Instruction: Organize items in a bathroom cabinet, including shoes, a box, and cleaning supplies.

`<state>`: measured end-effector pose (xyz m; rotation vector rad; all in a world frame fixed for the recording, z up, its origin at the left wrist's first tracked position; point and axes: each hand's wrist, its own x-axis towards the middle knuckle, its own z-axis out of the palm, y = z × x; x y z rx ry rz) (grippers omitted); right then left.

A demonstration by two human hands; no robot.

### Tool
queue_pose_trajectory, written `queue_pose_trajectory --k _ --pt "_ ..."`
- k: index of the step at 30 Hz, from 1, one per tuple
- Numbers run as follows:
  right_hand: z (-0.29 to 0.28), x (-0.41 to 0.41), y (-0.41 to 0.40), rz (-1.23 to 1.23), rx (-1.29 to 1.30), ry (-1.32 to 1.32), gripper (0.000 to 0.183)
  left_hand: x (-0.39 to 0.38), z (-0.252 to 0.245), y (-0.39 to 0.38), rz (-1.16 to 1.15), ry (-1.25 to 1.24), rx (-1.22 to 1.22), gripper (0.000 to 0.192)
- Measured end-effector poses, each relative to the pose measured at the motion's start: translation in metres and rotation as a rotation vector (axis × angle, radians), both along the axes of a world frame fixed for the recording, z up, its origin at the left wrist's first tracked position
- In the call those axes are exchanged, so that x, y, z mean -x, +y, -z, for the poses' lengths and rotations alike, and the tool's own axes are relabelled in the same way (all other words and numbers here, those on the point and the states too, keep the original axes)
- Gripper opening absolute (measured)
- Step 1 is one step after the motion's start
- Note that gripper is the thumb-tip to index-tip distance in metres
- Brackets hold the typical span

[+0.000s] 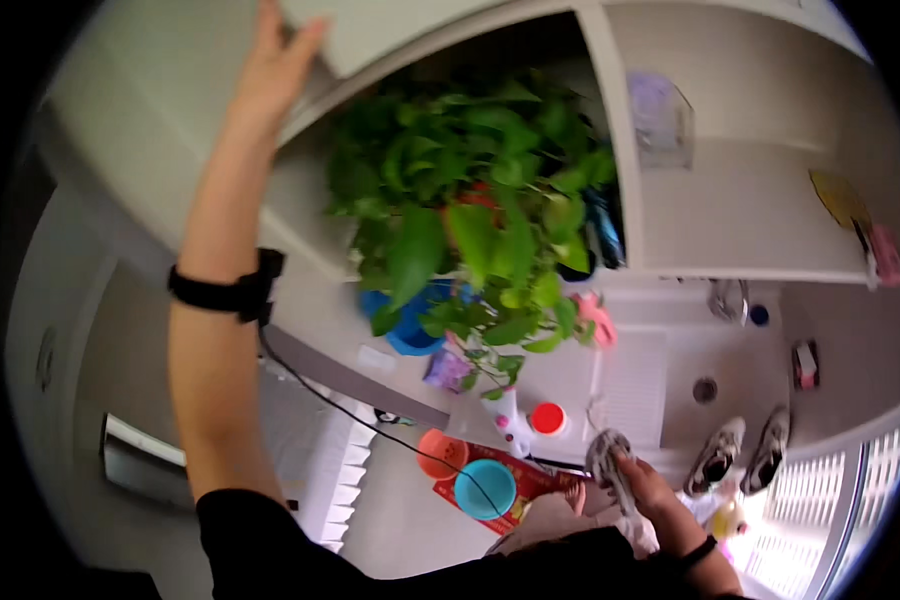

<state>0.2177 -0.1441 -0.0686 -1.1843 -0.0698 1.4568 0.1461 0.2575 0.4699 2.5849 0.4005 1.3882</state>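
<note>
My left hand (274, 71) is raised at the top left, against a pale cabinet door (390, 30). Its thumb is spread, and the upper edge of the view cuts off the fingers, so its grip is unclear. Low on the right, my right hand (645, 484) holds a grey-white shoe (607, 457), somewhat blurred. A pair of sneakers stands nearby, a left one (716, 457) and a right one (768, 452), at the near edge of the white sink (690, 420). Inside the open cabinet compartment, a leafy potted plant (480, 210) trails down over the counter.
A blue basin (412, 322), a purple packet (447, 369), a white bottle (506, 424) and a red-lidded jar (547, 418) are on the counter. The faucet (727, 300) is beyond the sink. On the floor are an orange basin (442, 454) and a turquoise basin (484, 489). A cable (345, 412) hangs from my left wrist.
</note>
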Motion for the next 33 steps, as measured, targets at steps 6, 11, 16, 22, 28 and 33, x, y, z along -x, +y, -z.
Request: queue_pose_trajectory --k 6,11,16,22,28,33 --pt "-0.006 -0.009 -0.001 0.022 -0.066 0.005 0.044 0.016 -0.04 -0.016 -0.226 0.056 0.081 0.112" --pt "-0.013 -0.019 0.005 0.031 -0.064 0.005 0.038 0.002 -0.042 0.003 -0.293 -0.052 -0.065 0.121" --pt "-0.008 -0.022 0.015 0.092 -0.051 0.0 0.039 -0.004 -0.035 0.002 -0.14 -0.198 0.017 0.123" --pt "-0.028 -0.024 0.042 -0.078 -0.124 -0.247 0.045 -0.017 -0.026 -0.006 -0.454 -0.173 -0.288 0.106" --pt "-0.057 0.001 0.062 -0.062 -0.152 -0.195 0.04 0.004 -0.016 -0.016 -0.459 0.098 -0.014 0.096" --pt "-0.029 0.001 0.034 -0.074 -0.087 -0.162 0.044 0.068 0.012 -0.003 0.0 0.086 0.386 0.096"
